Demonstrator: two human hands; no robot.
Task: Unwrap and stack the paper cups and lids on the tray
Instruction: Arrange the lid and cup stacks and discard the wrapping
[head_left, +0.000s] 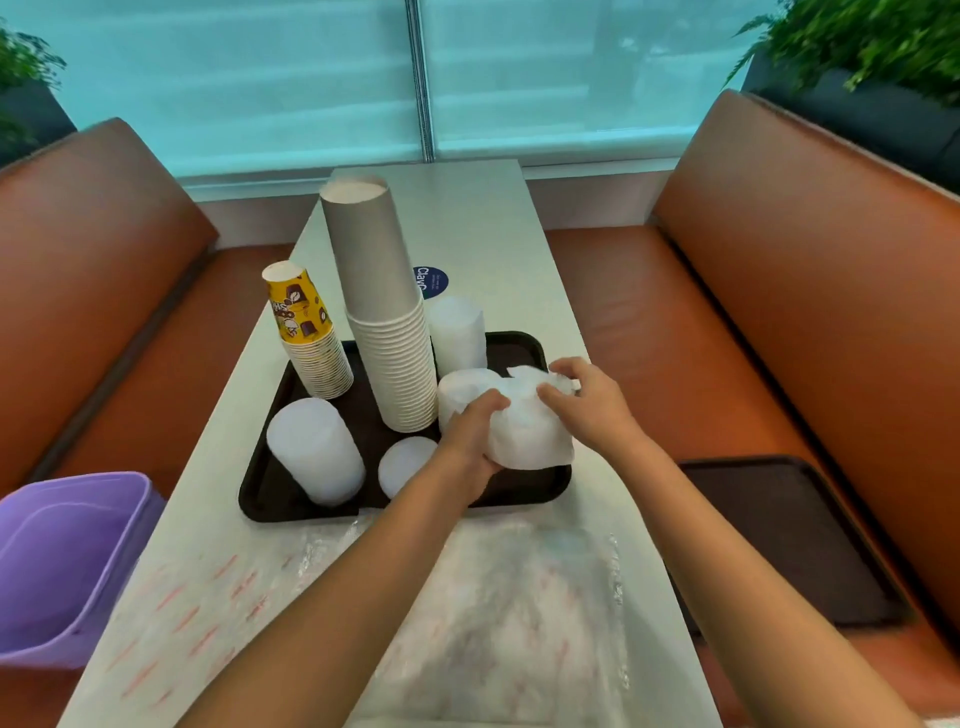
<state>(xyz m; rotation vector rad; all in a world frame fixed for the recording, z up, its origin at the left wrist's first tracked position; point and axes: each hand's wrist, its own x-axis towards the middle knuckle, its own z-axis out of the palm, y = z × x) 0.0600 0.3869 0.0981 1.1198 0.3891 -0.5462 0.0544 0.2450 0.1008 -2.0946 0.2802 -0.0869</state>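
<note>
A booth table (498, 218) holds a dark tray (270, 493). From left: yellow cups (306, 332), grey cups (384, 312) and lid stacks (317, 452) stand unwrapped. At the right, left hand (470, 431) and right hand (582, 400) grip the last wrapped lids (524, 426), wrapper not yet off.

Purple bin (67, 566) beside orange benches (810, 291)
</note>
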